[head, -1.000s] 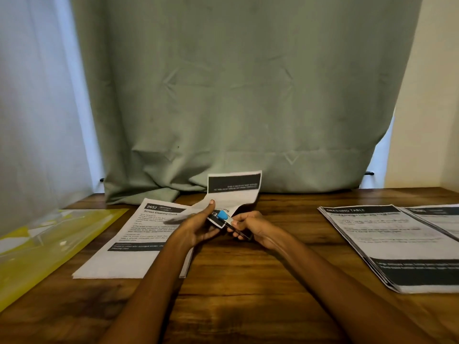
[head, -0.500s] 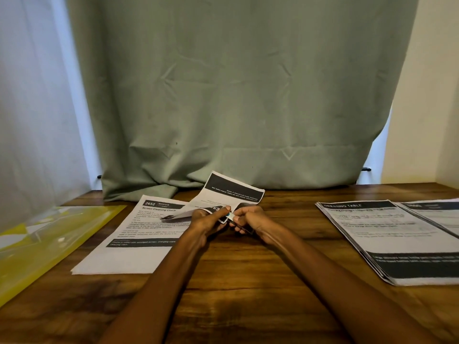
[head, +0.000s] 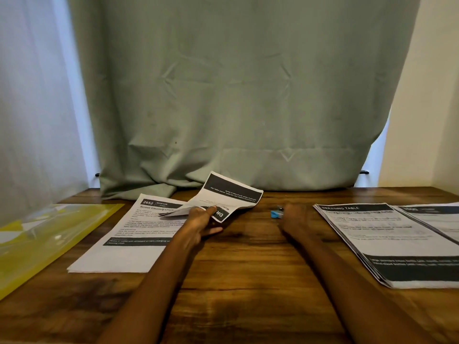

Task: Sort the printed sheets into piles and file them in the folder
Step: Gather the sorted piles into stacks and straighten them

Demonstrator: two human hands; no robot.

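**Loose Sheets Held, Clip Carried Aside**

The wooden table [head: 248,281] is taken in first, wide and dark, with a green curtain [head: 236,95] hung behind its far edge. On the far left, the yellow folder [head: 49,239] is seen lying flat, nothing yet being slid into it. Beside it, the left pile [head: 129,234] is laid out, headed "2652". Over on the right, the right pile [head: 397,244] is spread under a "DRESSING TABLE" heading, with another sheet [head: 434,219] overlapping its far right side.

In the middle, a small bundle of printed sheets [head: 228,197] is gripped at its near corner by the left hand [head: 198,224], thumb pressed on top, the far end raised off the wood and curled. Just right of it, a small blue clip [head: 275,214] is seen at the fingertips of the right hand [head: 295,219]; whether it is pinched or merely touched cannot be told, since the hand is blurred.

Danger is noted here: with the bundle apparently unclipped and held by one corner only, sheets could be fanned out or dropped onto the left pile and mixed in. The clip could also be lost under the right pile if set down too near it.
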